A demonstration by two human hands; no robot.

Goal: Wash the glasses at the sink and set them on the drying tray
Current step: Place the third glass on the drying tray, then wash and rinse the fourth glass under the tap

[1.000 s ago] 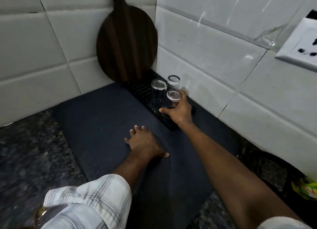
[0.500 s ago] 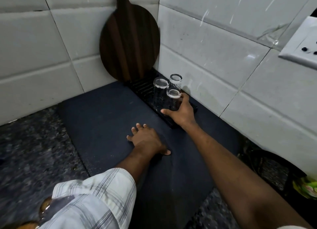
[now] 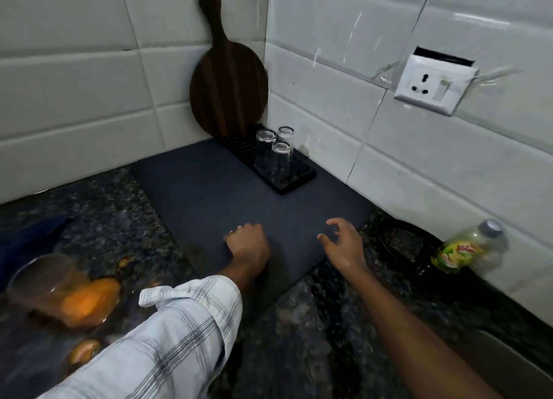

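Clear glasses (image 3: pixel 274 155), three now, stood inverted on the black drying tray (image 3: pixel 302 175); right hand (image 3: pixel 344 243) had released and withdrawn empty, left hand (image 3: pixel 250 246) loosely clenched on the mat (image 3: pixel 209 195).

at the centre of the frame lies a dark navy mat (image 3: pixel 227 189), plain and unpatterned, on a black countertop (image 3: pixel 98 207) speckled with grey. the tray (image 3: pixel 299 175) above centre is glossy black, and the three glasses (image 3: pixel 273 152) on it are clear. the round board (image 3: pixel 229 87) in the corner is dark brown with lighter brown stripes. the wall tiles (image 3: pixel 74 81) are white. at lower left, a sleeve (image 3: pixel 167 336) is white with grey checks. the bottle (image 3: pixel 466 249) at right carries a green, yellow and red label.
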